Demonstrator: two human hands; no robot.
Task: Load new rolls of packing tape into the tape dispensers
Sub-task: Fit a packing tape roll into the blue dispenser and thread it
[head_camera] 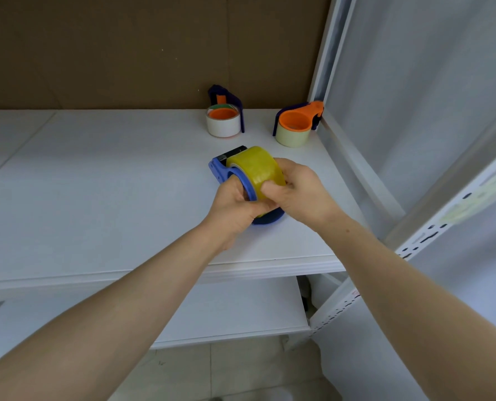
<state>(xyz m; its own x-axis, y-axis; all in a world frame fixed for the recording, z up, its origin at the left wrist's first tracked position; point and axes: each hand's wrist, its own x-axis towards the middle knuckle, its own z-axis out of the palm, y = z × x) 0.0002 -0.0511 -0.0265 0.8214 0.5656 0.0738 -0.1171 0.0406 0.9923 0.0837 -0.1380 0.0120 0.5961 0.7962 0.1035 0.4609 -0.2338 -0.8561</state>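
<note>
Blue dispenser (220, 172) on shelf (96, 198): left hand (235, 208) gripping its frame, right hand (300, 193) curled round yellow roll (255, 166), seemingly almost seated; behind it, two orange-hubbed dispensers (225, 118) (296, 127) already carry rolls.

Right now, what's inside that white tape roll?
An orange hub of the dark blue dispenser fills the white tape roll. The hub's lower part is hidden by the roll.

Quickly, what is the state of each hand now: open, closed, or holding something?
Left hand: holds the blue tape dispenser.
Right hand: holds the yellow tape roll on that dispenser.
</note>
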